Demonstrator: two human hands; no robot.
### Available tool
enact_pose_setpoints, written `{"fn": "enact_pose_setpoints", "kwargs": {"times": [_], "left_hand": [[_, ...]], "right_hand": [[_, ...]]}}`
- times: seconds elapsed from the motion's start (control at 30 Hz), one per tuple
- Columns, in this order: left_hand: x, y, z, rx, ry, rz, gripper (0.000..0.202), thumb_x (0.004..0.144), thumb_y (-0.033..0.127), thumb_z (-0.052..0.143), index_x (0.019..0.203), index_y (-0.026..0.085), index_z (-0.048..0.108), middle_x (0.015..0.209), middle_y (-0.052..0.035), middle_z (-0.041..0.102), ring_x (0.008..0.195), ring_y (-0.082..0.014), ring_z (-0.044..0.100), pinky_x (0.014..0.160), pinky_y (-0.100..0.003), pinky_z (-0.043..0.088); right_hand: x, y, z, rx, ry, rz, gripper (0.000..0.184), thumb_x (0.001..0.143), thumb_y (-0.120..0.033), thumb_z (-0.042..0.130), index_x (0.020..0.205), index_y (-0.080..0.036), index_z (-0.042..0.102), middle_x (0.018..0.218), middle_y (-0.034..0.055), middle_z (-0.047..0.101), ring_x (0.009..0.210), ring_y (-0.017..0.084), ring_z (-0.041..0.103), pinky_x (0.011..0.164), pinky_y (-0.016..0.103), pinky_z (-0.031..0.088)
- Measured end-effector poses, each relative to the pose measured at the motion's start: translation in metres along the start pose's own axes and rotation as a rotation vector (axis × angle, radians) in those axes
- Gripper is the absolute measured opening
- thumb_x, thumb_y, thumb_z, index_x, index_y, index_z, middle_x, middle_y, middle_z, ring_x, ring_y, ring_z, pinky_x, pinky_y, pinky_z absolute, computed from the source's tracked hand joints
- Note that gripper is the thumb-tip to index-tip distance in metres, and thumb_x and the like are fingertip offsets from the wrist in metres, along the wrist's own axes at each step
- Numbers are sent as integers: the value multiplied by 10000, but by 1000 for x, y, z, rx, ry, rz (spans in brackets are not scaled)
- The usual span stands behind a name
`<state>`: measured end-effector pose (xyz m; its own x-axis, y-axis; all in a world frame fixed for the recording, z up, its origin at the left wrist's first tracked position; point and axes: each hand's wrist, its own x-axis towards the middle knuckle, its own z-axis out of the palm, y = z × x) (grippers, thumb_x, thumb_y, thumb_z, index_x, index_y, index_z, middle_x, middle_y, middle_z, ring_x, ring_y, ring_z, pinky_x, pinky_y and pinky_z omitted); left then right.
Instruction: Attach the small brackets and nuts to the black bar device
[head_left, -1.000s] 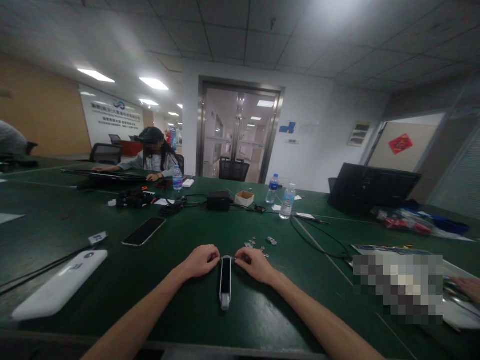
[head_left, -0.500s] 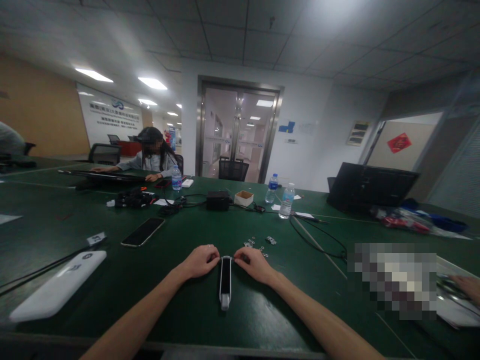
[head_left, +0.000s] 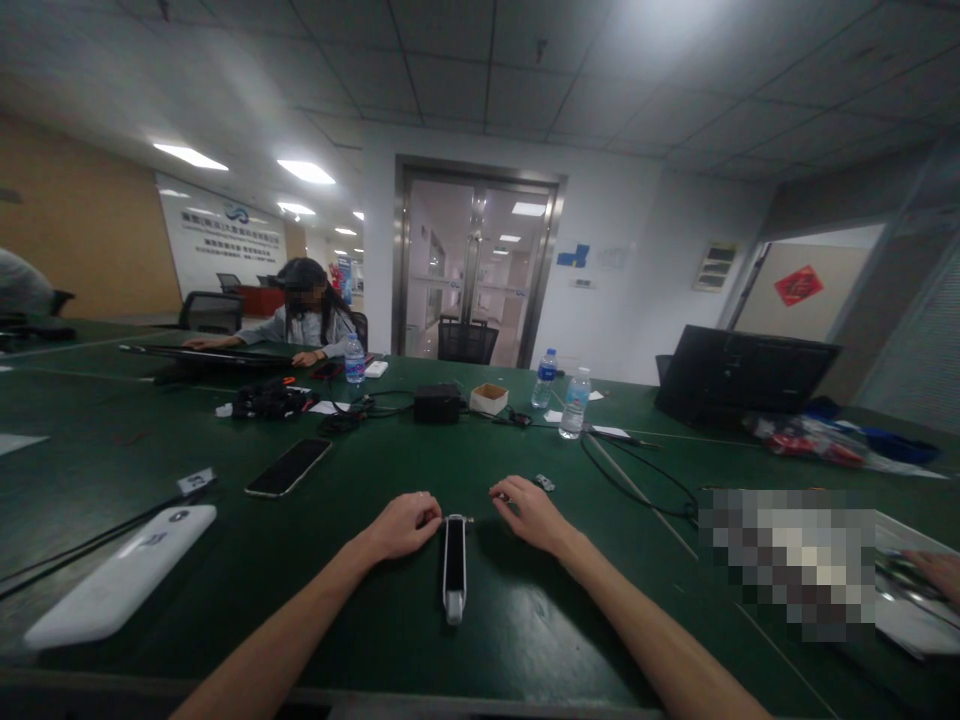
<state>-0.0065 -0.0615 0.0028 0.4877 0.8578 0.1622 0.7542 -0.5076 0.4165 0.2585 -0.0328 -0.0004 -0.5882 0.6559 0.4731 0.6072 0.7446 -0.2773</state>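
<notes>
At lower centre, my left hand (head_left: 403, 526) rests curled, fingers together, touching the slim black-and-silver handheld device (head_left: 453, 560) on the dark green counter (head_left: 360, 620). My right hand (head_left: 532, 515), grip apart and empty, hovers just right of it, over small metal parts (head_left: 544, 483).

Hands (head_left: 405, 525) flank slim device (head_left: 453, 560), seemingly.

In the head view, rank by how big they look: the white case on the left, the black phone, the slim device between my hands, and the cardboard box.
1. white case, though it lies nearest the camera
2. phone and slim device: alike, unranked
3. cardboard box, farthest off, so its true size is unsure
</notes>
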Motion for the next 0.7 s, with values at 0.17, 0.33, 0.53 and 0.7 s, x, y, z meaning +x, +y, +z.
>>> {"fn": "enact_pose_setpoints", "kwargs": {"times": [0.17, 0.33, 0.53, 0.7], "left_hand": [[-1, -1, 1, -8, -18, -8, 202, 886, 309, 468, 902, 177, 619, 866, -28, 597, 744, -151, 542, 663, -253, 433], [-2, 0, -1, -25, -21, -14, 201, 881, 298, 470, 918, 175, 624, 888, -38, 599, 748, -153, 546, 654, -252, 446], [-2, 4, -3, -11, -24, -20, 194, 874, 307, 480, 900, 177, 621, 868, -35, 600, 746, -155, 544, 666, -257, 451], [-4, 6, -4, -27, -24, -33, 188, 871, 302, 483, 911, 181, 621, 881, -36, 600, 757, -161, 554, 665, -260, 453]], "right_hand": [[-6, 33, -22, -207, -40, 154, 242, 906, -183, 427, 1054, -170, 618, 1045, 91, 612, 963, 191, 558, 874, 311, 418], [-13, 49, -26, -304, -186, 280, 278, 886, -159, 427, 1071, -164, 635, 1062, 120, 610, 1017, 222, 547, 868, 300, 405], [-14, 48, -17, -256, -286, 328, 265, 877, -175, 448, 1059, -189, 639, 1059, 106, 588, 983, 207, 567, 815, 283, 411], [-12, 52, -12, -242, -273, 364, 199, 858, -173, 472, 965, -170, 640, 1016, 97, 589, 932, 192, 578, 784, 270, 412]]}}
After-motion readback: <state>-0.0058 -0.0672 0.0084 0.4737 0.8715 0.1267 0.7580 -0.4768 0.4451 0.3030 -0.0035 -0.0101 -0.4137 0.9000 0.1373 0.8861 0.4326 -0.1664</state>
